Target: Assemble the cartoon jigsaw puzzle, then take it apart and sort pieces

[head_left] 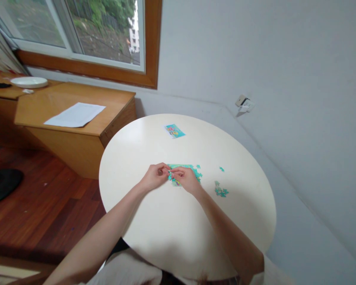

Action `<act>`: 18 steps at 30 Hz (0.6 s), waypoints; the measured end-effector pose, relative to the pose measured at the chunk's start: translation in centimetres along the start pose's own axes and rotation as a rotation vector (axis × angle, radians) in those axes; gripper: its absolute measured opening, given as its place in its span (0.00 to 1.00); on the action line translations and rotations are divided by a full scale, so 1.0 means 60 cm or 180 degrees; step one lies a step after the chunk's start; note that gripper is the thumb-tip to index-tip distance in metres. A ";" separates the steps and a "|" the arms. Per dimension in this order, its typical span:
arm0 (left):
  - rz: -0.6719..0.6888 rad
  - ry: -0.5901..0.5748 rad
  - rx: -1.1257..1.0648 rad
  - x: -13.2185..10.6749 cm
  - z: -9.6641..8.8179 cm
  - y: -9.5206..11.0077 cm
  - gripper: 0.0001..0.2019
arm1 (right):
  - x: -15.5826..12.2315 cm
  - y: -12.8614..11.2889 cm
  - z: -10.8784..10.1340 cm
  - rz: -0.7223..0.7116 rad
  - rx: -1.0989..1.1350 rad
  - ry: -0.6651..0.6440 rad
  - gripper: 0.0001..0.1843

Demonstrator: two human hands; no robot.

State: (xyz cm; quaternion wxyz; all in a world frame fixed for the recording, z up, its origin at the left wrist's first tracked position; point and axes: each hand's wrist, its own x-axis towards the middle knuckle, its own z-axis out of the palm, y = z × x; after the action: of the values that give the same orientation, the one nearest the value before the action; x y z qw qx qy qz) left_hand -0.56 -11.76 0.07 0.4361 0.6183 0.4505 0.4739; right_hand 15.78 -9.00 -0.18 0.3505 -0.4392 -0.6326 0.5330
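The puzzle (197, 172) lies on the bench (130, 158), partly covered by both hands. The left hand (156, 176) and right hand (185, 179) meet, fingertips drawn together, over its left side; whether either grips a piece, I cannot tell. The loose pieces (221, 192) look light, thin and stiff, with bendable tabs: best pinched by opposite edges.

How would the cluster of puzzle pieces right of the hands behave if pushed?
The puzzle pieces would probably slide and spread apart, as the table looks smooth. They look small and thin, so likely light. Lying flat, they seem unlikely to roll.
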 end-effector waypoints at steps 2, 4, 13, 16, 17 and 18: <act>-0.0009 0.0081 0.0016 0.000 0.000 0.000 0.08 | -0.003 0.000 0.000 0.0022 -0.0011 0.0063 0.12; -0.0013 0.0139 0.0055 0.001 -0.001 -0.001 0.09 | -0.008 0.000 0.000 0.0019 0.0009 0.0118 0.12; -0.0078 0.0087 0.0149 0.006 -0.005 -0.007 0.09 | -0.034 -0.009 -0.005 -0.0176 -0.0005 0.0438 0.12; -0.0099 0.0074 0.0187 0.005 -0.005 -0.004 0.08 | -0.045 -0.013 -0.015 -0.0352 -0.0181 0.0745 0.12; -0.0095 0.0086 0.0195 0.004 -0.005 -0.003 0.08 | -0.050 -0.013 -0.019 -0.0409 -0.0285 0.0877 0.12; -0.0087 0.0103 0.0200 0.004 -0.005 -0.002 0.07 | -0.054 -0.012 -0.022 -0.0457 -0.0392 0.1020 0.12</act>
State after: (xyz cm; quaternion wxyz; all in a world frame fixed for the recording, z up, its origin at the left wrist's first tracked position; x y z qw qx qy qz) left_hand -0.83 -11.48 0.06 0.4156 0.6178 0.4805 0.4633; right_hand 18.08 -11.57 0.84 0.4563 -0.4929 -0.6298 0.3901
